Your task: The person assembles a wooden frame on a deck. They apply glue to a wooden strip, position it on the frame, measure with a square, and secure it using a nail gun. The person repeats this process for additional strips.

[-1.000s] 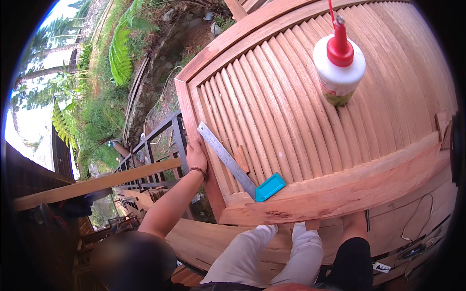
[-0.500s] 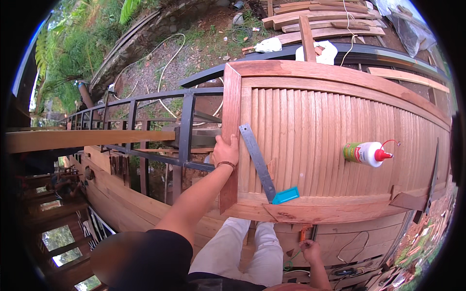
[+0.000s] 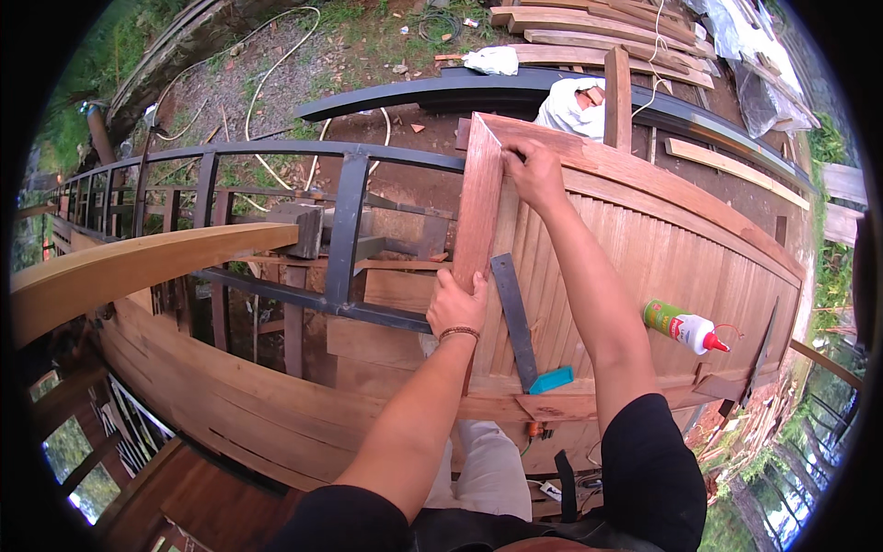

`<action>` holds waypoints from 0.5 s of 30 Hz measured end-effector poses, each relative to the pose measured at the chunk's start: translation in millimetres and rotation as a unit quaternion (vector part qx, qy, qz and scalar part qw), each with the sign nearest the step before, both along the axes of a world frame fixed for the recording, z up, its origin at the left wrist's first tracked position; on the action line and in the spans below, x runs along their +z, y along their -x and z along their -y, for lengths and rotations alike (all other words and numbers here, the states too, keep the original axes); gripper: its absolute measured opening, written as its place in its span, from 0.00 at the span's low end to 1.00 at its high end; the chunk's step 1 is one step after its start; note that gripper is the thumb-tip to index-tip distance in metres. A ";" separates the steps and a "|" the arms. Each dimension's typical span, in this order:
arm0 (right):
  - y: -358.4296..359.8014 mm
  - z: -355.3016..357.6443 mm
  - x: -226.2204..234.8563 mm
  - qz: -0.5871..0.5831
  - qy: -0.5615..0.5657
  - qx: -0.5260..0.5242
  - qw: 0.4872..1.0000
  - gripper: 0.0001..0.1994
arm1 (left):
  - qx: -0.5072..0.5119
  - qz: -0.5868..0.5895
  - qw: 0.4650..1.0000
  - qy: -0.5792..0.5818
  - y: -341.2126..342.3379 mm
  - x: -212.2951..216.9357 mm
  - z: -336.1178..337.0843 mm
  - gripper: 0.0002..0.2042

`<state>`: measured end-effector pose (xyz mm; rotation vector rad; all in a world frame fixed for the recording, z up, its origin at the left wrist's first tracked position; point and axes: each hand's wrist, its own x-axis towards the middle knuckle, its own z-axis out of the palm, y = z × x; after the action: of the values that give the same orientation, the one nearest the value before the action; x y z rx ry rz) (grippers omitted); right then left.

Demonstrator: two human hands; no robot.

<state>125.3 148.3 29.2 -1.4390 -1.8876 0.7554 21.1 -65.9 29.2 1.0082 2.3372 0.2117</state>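
Note:
A louvered wooden shutter with a reddish frame lies flat in front of me. My left hand is closed round the shutter's left end piece, thumb on top. At the far left corner joint, my right hand is bent over the frame with its fingers pinched; whatever they hold, if anything, is hidden. A try square with a steel blade and turquoise handle rests on the slats near my left hand. Farther right, a white and green glue bottle with a red cap lies on its side.
Black metal framing extends left of the shutter, with a light wooden beam across it. A handsaw lies at the right end. Beyond are stacked boards and a white sack. An orange tool part shows below the near edge.
My right hand has risen from below the near edge, by the orange tool, to the far left corner. My left hand stays on the end piece. The view has shifted.

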 end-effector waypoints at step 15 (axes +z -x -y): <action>47.8 -72.4 -26.1 0.081 -0.056 0.060 0.993 0.06 | 0.004 0.044 0.998 -0.042 10.6 -7.7 5.4 0.25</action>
<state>77.4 220.7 3.1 -1.3604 -2.1212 0.5919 10.5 -71.3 21.5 1.0101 2.2697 0.3529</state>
